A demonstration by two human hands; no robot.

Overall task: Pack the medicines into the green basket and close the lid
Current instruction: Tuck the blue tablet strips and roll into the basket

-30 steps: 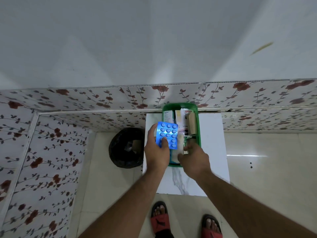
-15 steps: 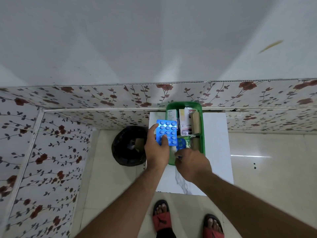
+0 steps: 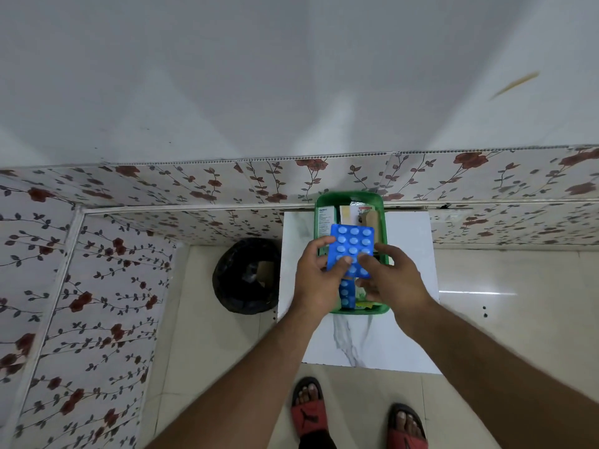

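The green basket point(image 3: 381, 218) stands open on a white marble-patterned table point(image 3: 408, 264), against the wall. Inside it lie several medicine boxes point(image 3: 325, 222) and a second blue blister strip point(image 3: 346, 294). Above the basket's middle I hold a blue blister pack of pills point(image 3: 353, 243). My left hand point(image 3: 319, 280) pinches its lower left edge. My right hand point(image 3: 393, 280) touches its lower right corner with thumb and fingers. No lid is visible.
A black bag-lined bin point(image 3: 246, 275) sits on the floor left of the table. Floral-patterned wall panels run behind and to the left. My feet in red sandals point(image 3: 308, 413) stand just in front of the table.
The blue blister pack has moved right, from the basket's left rim to over its middle. My right hand has come up out of the basket to meet the pack.
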